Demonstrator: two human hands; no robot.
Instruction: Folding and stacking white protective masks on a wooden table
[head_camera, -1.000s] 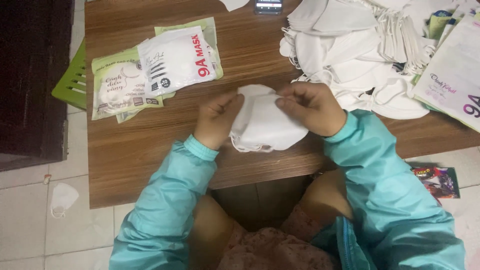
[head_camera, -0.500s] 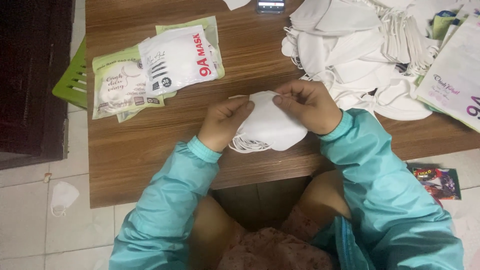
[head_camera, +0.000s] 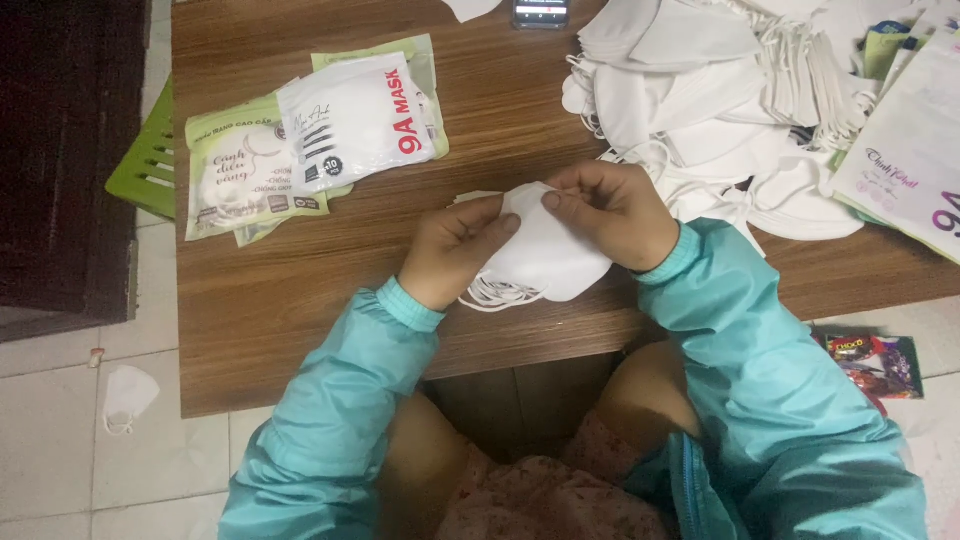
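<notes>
Both my hands grip a small stack of folded white face masks (head_camera: 545, 255) just above the near edge of the brown wooden table (head_camera: 290, 290). My left hand (head_camera: 455, 250) pinches the stack's left side, thumb on top. From the right, my right hand (head_camera: 610, 210) grips its top edge with the fingertips. White ear loops hang loose under the stack. Teal sleeves cover both my arms.
Sealed mask packets (head_camera: 310, 140) lie on the table's left part. A big heap of loose white masks (head_camera: 720, 110) fills the back right, beside a printed bag (head_camera: 905, 165). A phone (head_camera: 540, 12) lies at the far edge. On the tiled floor lie one mask (head_camera: 128, 395) and a wrapper (head_camera: 875, 360).
The mask stack has shifted slightly to the right and away from me. My right fingers have moved to its top edge, and my left thumb now presses on its upper left.
</notes>
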